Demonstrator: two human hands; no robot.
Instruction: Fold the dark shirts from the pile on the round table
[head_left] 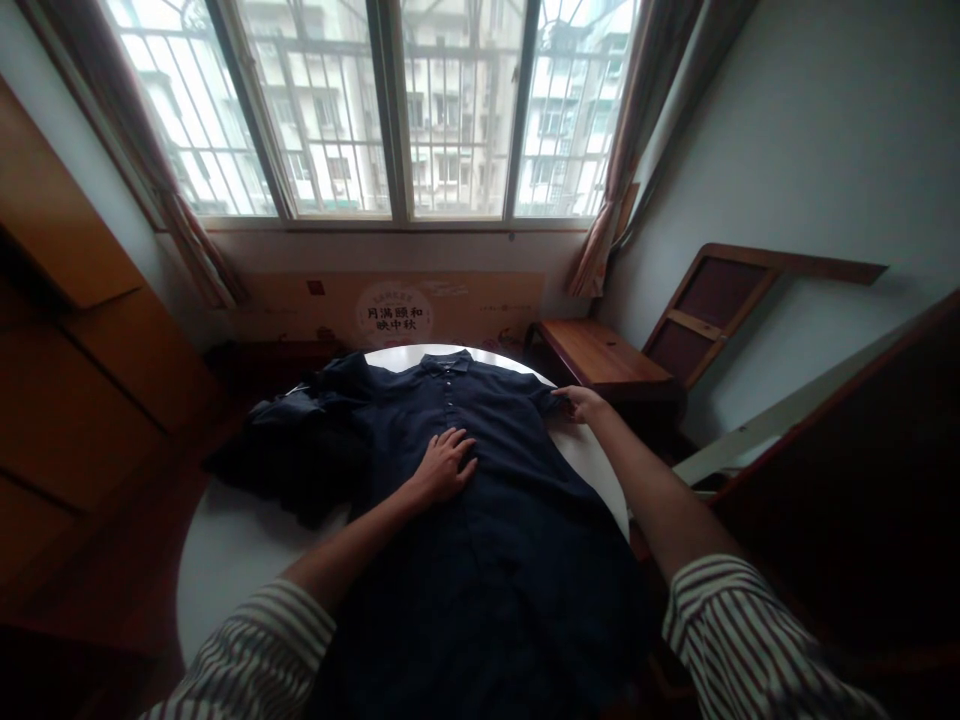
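A dark navy button-up shirt (510,500) lies front side up across a round white table (217,570), its collar pointing toward the window. My left hand (445,466) rests flat on the shirt's chest near the button line, fingers spread. At the table's right edge, my right hand (581,402) pinches the end of the shirt's short sleeve between thumb and fingers. On the left, a heap of dark clothing (289,450) sits on the table against the shirt's other side, partly covering where that sleeve lies.
A wooden side table (600,352) stands behind on the right, with a wooden framed panel (705,305) leaning at the wall. Wooden cabinets (67,400) line the left. A printed cardboard box (480,310) lies below the barred window (390,110). A dark brown panel (862,480) rises at right.
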